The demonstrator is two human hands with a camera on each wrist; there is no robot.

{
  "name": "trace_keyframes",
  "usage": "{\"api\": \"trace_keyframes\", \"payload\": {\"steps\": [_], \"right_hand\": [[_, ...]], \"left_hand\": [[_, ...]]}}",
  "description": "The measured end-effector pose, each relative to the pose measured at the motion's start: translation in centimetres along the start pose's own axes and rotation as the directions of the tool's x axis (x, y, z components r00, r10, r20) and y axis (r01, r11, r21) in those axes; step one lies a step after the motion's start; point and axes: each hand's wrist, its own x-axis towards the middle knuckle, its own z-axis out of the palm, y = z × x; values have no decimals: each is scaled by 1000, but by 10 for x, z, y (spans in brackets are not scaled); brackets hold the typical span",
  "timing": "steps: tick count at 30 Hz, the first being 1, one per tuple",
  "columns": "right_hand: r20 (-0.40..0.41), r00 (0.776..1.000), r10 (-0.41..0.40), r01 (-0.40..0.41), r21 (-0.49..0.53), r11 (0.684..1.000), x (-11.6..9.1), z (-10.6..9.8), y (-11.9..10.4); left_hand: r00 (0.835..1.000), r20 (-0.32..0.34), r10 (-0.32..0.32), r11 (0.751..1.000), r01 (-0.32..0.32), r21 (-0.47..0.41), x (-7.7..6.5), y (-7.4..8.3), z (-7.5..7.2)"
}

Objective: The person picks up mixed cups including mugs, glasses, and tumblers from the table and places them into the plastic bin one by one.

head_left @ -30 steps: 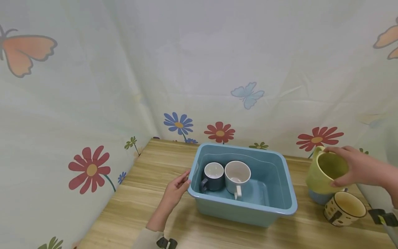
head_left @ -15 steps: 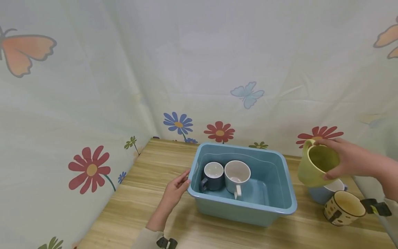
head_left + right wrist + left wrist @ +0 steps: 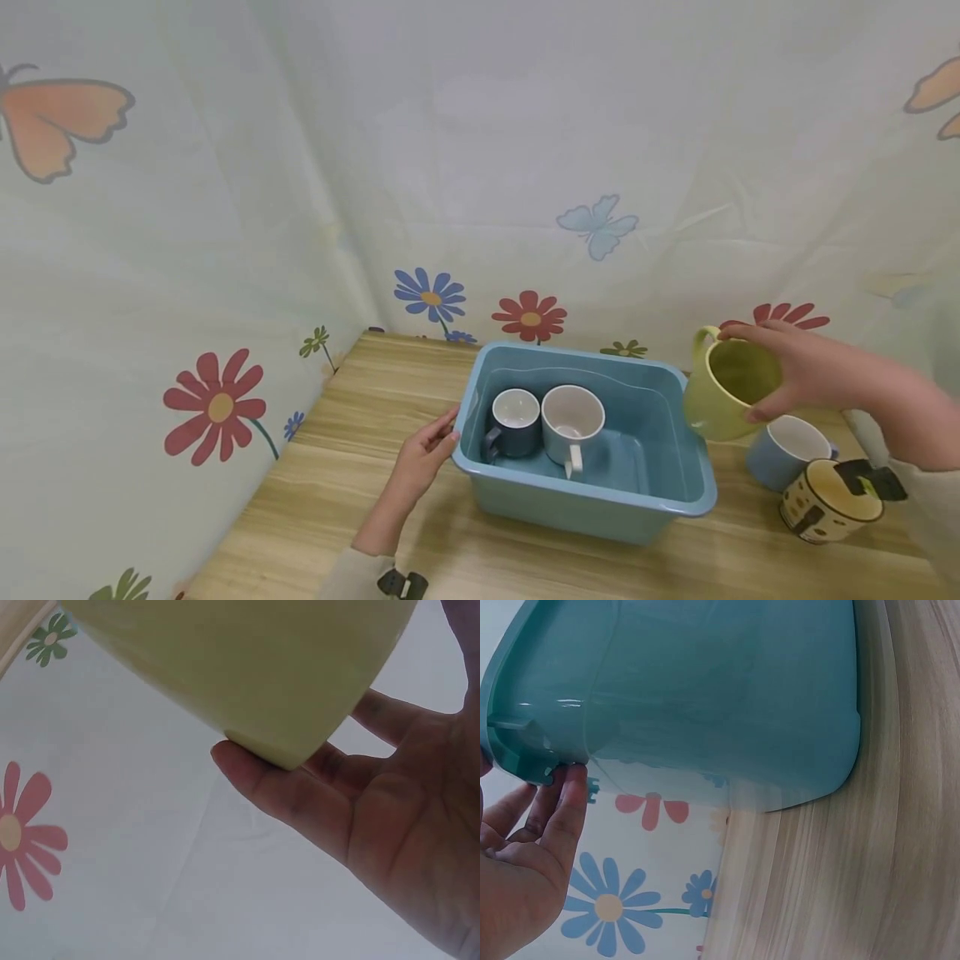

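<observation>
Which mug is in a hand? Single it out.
The green mug: the right hand grips it. The dark mug and white mug sit in the tub; the blue mug and spotted mug stand on the table.

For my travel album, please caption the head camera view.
Left hand gripping a blue tub of two mugs; right hand holding a yellow-green mug.

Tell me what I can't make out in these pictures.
Head view: part of the rim of the spotted mug, covered by the wrist strap.
Head view: the lower front of the blue mug, behind the spotted mug.
Left wrist view: the inside of the teal bin, hidden by its wall.
Right wrist view: the rest of the yellow-green mug, cut off by the top edge.
</observation>
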Motion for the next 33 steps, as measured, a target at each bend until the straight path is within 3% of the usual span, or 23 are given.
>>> {"api": "trace_keyframes", "payload": {"steps": [16,33], "right_hand": [[46,998,-32,30,38,999,37,9,-36],[155,985,-75,45,187,981,67,16,-64]], "left_hand": [[1000,-2,10,1000,-10,-11,0,0,-1],[1000,-2,5,1000,-5,-10,-1,2,-1]]}}
